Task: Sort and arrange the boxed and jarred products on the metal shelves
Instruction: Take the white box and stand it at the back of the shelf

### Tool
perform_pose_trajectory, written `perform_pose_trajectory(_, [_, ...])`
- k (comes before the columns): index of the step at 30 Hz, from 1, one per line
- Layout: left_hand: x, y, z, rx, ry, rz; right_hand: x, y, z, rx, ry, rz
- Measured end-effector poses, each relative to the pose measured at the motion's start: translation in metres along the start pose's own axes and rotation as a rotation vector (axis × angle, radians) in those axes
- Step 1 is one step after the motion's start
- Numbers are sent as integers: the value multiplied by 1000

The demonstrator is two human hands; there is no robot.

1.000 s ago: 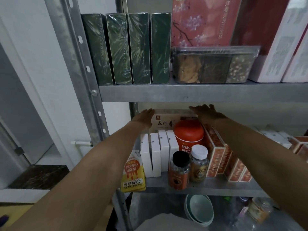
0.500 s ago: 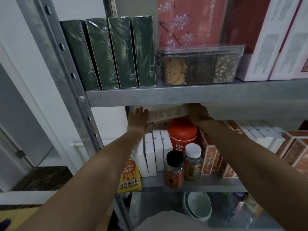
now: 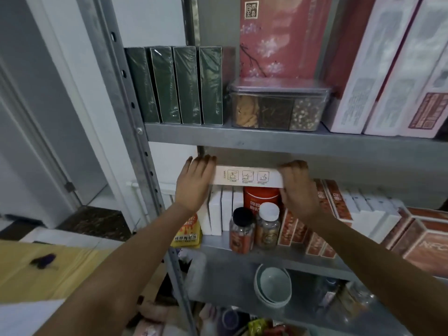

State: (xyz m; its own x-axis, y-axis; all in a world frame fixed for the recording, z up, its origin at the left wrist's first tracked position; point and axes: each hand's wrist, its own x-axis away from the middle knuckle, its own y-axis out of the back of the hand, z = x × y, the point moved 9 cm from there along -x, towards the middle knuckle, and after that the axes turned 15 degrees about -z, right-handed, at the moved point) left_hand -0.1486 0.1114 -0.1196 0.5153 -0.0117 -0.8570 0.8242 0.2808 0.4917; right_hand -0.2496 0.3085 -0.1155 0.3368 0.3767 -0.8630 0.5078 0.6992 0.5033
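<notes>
Your left hand [image 3: 194,184] presses flat on the left end of the white box [image 3: 247,177], right hand [image 3: 299,190] curled over the right; likely light, stiff card, so grip the ends.

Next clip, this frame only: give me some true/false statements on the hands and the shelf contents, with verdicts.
1. The left hand and right hand are on opposite ends of the beige box. True.
2. Four dark green boxes stand upright on the upper shelf. True.
3. The clear container is empty. False: its three compartments hold dried goods.
4. Both front jars have white lids. False: the left jar has a black lid, the right jar a white one.
5. The stacked bowls sit beside the green boxes. False: they are on the lower shelf.
</notes>
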Motion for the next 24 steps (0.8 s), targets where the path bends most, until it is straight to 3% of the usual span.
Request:
perform_pose_trajectory(4, [30,37,-12,9,6,-5,34,28,11,-69,42,-98])
perform_pose_trajectory(10, [49,119,-33,111,39,-215,72,108,39,-198,87,-404])
perform_pose_trajectory(14, [70,173,-42,196,38,-300,92,165,61,-224,161,-459])
perform_pose_trajectory(19, [100,244,-49,302,56,-324,124,221,89,-223,165,-379])
perform_pose_trajectory(21, [112,265,-46,377,123,-269,130,235,87,-312,65,-310])
perform_pose_trajectory(24, [120,286,-42,497,142,-77,139,237,79,-492,-169,-29])
